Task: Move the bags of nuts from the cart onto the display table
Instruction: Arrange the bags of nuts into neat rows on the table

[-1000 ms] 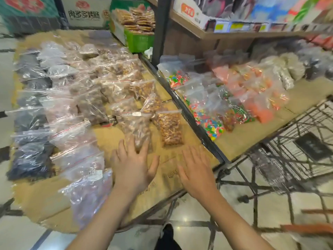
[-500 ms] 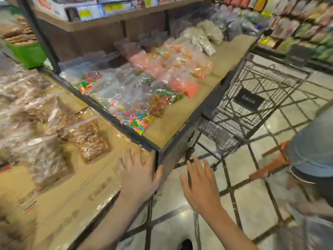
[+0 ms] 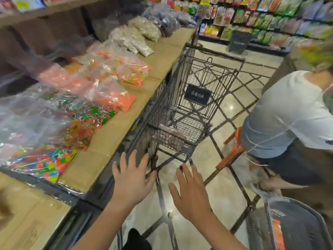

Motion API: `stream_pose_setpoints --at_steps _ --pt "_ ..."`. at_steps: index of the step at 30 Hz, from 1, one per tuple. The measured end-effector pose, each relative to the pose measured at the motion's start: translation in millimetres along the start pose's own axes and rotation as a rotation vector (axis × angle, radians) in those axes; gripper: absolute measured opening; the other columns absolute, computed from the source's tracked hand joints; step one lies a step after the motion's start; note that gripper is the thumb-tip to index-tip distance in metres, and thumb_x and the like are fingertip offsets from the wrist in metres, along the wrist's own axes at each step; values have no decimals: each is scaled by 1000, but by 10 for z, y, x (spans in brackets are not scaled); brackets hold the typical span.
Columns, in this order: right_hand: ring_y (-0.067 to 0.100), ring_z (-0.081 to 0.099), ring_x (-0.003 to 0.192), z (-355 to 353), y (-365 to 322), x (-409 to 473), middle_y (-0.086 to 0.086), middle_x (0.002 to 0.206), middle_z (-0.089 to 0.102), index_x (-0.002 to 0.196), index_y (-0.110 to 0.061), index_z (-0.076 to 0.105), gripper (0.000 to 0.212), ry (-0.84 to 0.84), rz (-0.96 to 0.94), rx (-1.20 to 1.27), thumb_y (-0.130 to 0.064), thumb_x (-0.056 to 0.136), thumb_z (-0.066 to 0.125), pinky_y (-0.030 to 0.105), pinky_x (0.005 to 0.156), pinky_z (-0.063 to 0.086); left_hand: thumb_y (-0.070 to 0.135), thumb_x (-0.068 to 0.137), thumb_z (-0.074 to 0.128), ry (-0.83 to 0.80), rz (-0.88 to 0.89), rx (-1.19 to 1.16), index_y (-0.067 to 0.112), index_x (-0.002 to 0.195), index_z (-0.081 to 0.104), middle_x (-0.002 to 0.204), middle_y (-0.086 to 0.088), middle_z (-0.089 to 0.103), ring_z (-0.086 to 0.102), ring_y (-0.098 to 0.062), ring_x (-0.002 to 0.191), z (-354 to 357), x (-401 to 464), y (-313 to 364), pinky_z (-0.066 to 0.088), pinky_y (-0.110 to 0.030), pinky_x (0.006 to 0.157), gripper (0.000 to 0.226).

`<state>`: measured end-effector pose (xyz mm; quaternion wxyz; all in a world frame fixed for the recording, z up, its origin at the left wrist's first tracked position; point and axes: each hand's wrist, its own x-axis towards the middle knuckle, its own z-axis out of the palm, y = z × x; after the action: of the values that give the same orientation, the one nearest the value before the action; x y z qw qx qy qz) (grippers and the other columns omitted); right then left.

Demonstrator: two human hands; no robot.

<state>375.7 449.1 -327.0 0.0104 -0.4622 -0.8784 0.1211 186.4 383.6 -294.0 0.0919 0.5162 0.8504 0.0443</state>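
Observation:
A black wire cart (image 3: 196, 98) stands on the floor against the long display table (image 3: 110, 139). On the cart's bottom lie clear bags (image 3: 171, 136) with pale brownish contents, seen blurred through the mesh. My left hand (image 3: 132, 179) and my right hand (image 3: 191, 193) hover empty with fingers spread, side by side, in front of and below the cart's near end. Neither hand touches the cart or a bag.
The table holds bags of coloured sweets (image 3: 72, 123), pale snacks (image 3: 135, 37) and dark goods. A person in a white shirt (image 3: 292, 112) sits on an orange stool (image 3: 232, 152) right of the cart. A dark basket (image 3: 295, 230) stands at lower right. Shelves (image 3: 270, 17) line the back.
My view has swung right from the nut bags on the table to the cart. Both hands left the table edge and now hang over the floor before the cart.

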Motion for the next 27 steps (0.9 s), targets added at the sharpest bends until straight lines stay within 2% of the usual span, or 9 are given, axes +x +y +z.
stream_pose_setpoints --at_steps 4,7,10,12,16,19,21,25,27 --pt "43 48 141 23 208 557 13 152 54 142 -15 60 60 13 42 -7 -54 102 36 58 111 45 64 95 32 -56 27 13 36 155 29 166 -9 22 12 -43 152 110 661 133 15 -64 117 66" --pt "43 48 141 45 350 1051 13 152 54 142 -17 60 58 34 75 -11 -53 101 39 59 111 44 61 88 38 -82 73 19 29 141 55 149 -15 50 39 -48 140 215 1221 162 34 -70 105 65" --pt "43 46 143 88 484 1601 11 153 54 144 -20 58 59 23 121 -12 -55 102 36 58 113 42 62 88 39 -151 75 42 28 140 57 148 -15 52 41 -48 138 345 1872 166 35 -70 104 65" --pt "42 41 146 157 572 1964 11 154 52 147 -20 55 62 -26 169 -15 -55 102 32 57 116 38 63 91 35 -203 93 35 28 144 52 151 -15 48 38 -47 141 395 2310 174 33 -70 107 66" --pt "41 44 144 333 751 2696 16 149 56 145 -17 56 63 -77 219 -56 -54 101 32 54 121 33 63 97 31 -300 140 14 31 155 30 165 -11 22 15 -40 152 532 3086 142 17 -64 118 67" --pt "38 39 148 519 947 3247 20 156 48 159 -17 36 66 -144 224 -72 -52 103 30 54 124 26 61 98 32 -370 173 37 28 155 29 165 -13 20 14 -41 152 671 3613 141 19 -62 117 66" --pt "38 44 145 649 1067 3543 23 150 53 157 -11 39 66 -183 250 -72 -48 103 33 55 123 29 59 97 35 -405 184 73 24 152 35 161 -16 28 24 -41 147 827 3892 167 26 -60 114 64" --pt "36 19 156 1005 1324 4049 21 166 29 163 -12 18 70 -446 359 2 -52 106 23 48 129 12 53 100 36 -562 172 2 22 150 34 158 -16 27 24 -40 144 1236 4441 311 28 -58 114 59" --pt "35 25 154 1174 1476 4264 21 162 37 160 -8 27 65 -513 438 97 -47 108 26 45 128 14 46 102 38 -624 127 -24 24 153 30 156 -13 28 25 -37 143 1489 4698 387 27 -55 116 57"
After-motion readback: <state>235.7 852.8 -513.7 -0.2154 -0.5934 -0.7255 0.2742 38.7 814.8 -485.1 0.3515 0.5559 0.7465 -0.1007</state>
